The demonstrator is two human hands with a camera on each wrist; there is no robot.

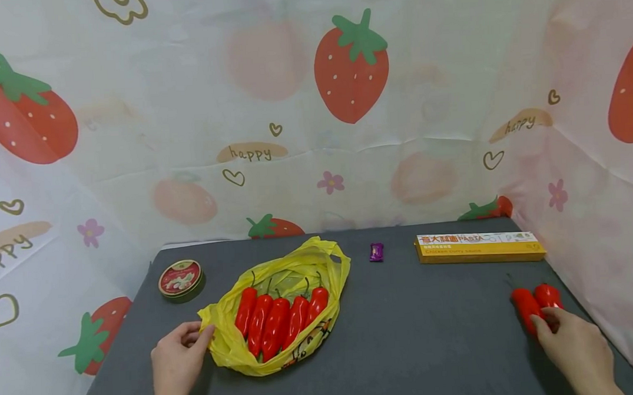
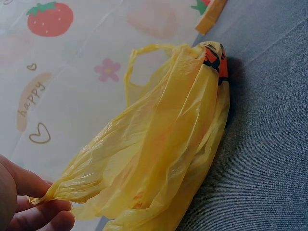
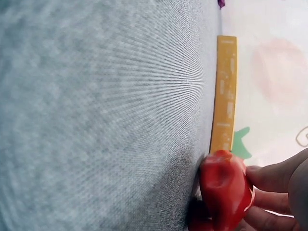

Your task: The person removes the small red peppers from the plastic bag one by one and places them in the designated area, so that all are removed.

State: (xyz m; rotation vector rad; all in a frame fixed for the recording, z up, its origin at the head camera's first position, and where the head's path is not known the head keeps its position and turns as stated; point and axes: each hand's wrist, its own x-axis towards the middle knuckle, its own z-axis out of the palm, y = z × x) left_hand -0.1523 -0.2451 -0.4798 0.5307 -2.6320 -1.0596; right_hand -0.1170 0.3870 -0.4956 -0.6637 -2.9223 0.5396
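My left hand (image 1: 177, 362) pinches the rim of a yellow plastic bag (image 1: 230, 348) between thumb and fingers, and the left wrist view shows the film pulled taut from that grip. Several red chili peppers (image 1: 276, 329) lie side by side in the bag's open mouth, stems pointing away from me. Over at the right edge of the table, my right hand (image 1: 580, 342) grips a red chili pepper (image 1: 524, 306) with thumb and fingers. Another red pepper (image 1: 547, 295) shows right beside it, partly hidden by the fingers. Up close, the held pepper (image 3: 224, 187) looks glossy and dented.
Behind the right hand lies a yellow pasta box (image 1: 480, 252). A small purple wrapped candy (image 1: 376, 252) sits near the back edge. At the left is a round tin (image 1: 181, 281) with a red lid. A strawberry-print cloth (image 1: 302, 104) hangs around the dark table (image 1: 408, 346).
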